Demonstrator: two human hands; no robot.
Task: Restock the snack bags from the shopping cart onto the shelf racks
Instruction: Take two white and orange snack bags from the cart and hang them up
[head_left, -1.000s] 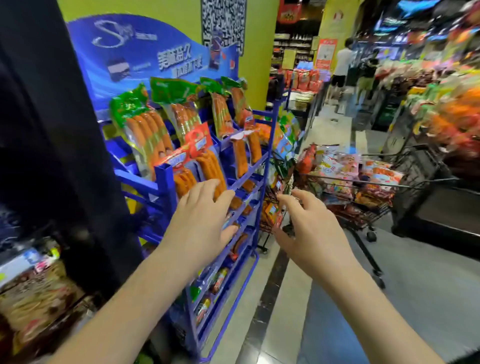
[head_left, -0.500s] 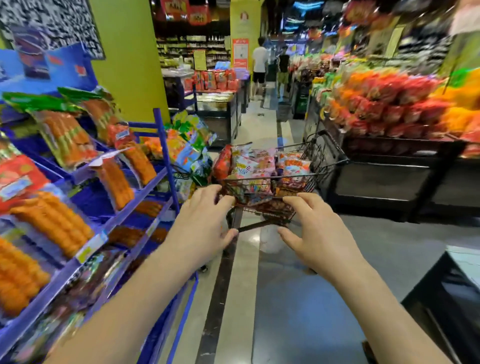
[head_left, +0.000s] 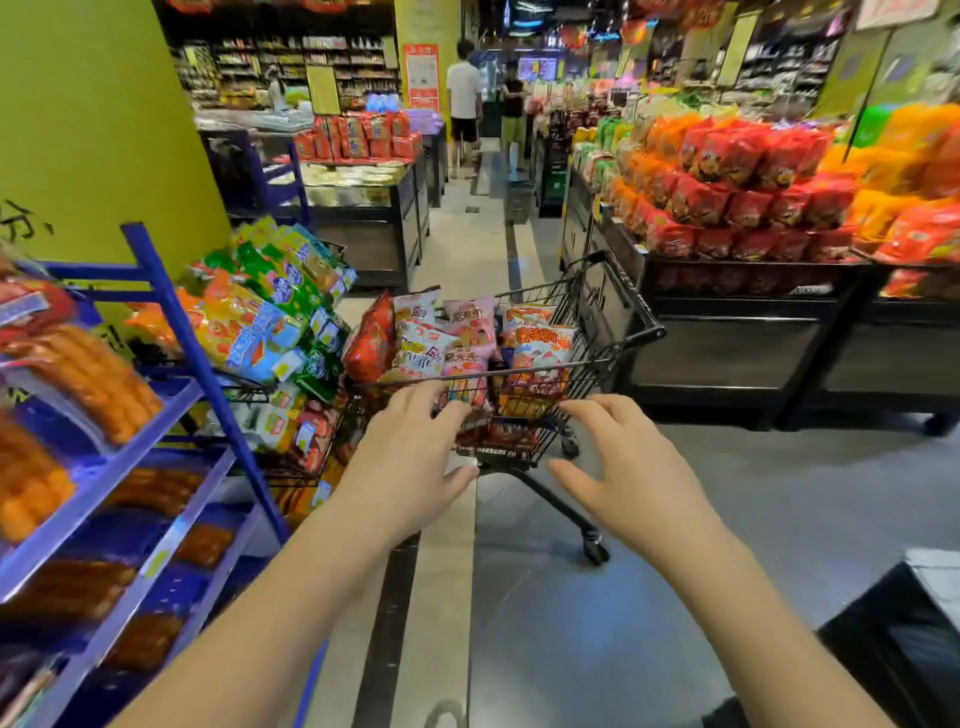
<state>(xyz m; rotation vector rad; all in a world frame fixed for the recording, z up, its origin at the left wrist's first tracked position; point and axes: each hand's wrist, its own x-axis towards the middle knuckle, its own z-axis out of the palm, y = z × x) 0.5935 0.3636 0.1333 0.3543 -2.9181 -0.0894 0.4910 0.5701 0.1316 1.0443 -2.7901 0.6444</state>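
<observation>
Snack bags (head_left: 467, 338) fill the shopping cart (head_left: 636, 296); left hand (head_left: 405, 457), right hand (head_left: 623, 467) near it, grips wide.

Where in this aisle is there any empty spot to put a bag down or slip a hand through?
Free: the grey floor between the black wire shopping cart and the black display table. Crowded: snack bags fill the cart to its rim, and colourful packets are piled tight beside the blue metal shelf rack.
</observation>
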